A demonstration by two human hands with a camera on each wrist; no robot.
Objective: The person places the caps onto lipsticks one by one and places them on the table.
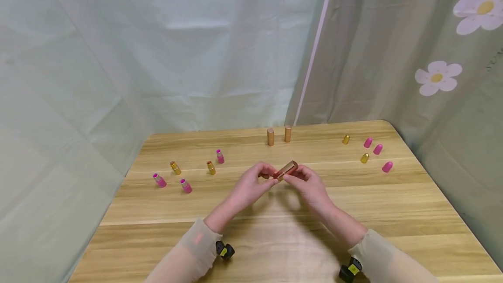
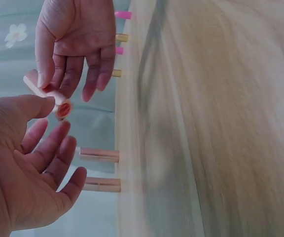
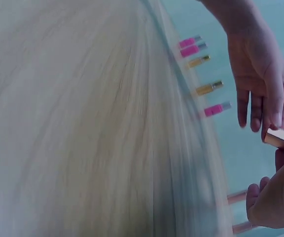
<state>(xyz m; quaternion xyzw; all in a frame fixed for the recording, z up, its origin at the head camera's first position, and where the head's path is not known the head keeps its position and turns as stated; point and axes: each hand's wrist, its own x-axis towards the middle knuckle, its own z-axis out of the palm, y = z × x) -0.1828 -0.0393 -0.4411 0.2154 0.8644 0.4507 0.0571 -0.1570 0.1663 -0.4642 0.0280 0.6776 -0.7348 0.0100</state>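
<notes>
Above the middle of the table, both hands pinch a rose-gold lipstick tube point(image 1: 287, 168) between thumbs and fingers. My left hand point(image 1: 253, 183) holds its lower left end and my right hand point(image 1: 310, 185) its right side. In the left wrist view the lipstick tube point(image 2: 62, 109) shows a round end with a reddish inside, between the left hand point(image 2: 28, 158) and the right hand point(image 2: 80, 34). Whether it is one piece or two parts side by side, I cannot tell; fingers cover much of it. The right wrist view shows the tube point(image 3: 278, 138) partly hidden.
Two rose-gold tubes point(image 1: 270, 137) stand upright at the table's back. On the left stand several uncapped pink tubes point(image 1: 186, 186) and gold tubes point(image 1: 211, 167). Bullet-shaped pink caps point(image 1: 387, 167) and gold caps point(image 1: 365, 158) stand at the right. A curtain point(image 1: 220, 56) hangs behind the wooden table point(image 1: 251, 239).
</notes>
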